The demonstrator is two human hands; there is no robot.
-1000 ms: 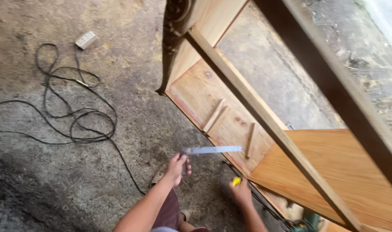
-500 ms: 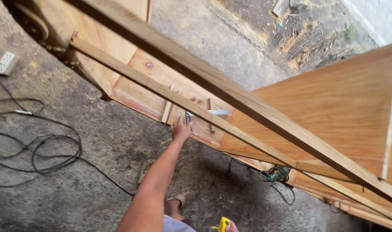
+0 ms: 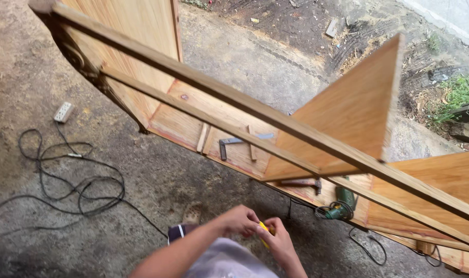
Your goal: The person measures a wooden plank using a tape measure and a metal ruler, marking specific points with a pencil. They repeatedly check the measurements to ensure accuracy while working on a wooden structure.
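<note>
Left hand has let go of the metal square, now lying on the cabinet panel; both hands, w/ right hand, now grasp a small yellow tool.

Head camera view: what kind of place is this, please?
Probably an informal woodworking area, partly open to the outside. A large unfinished wooden cabinet frame lies on rough concrete floor, with a hammer, a green power drill and an extension cord nearby.

There were two hands, the left hand and the right hand, one yellow tape measure, one square, one hammer, one green drill, one power strip.
</note>
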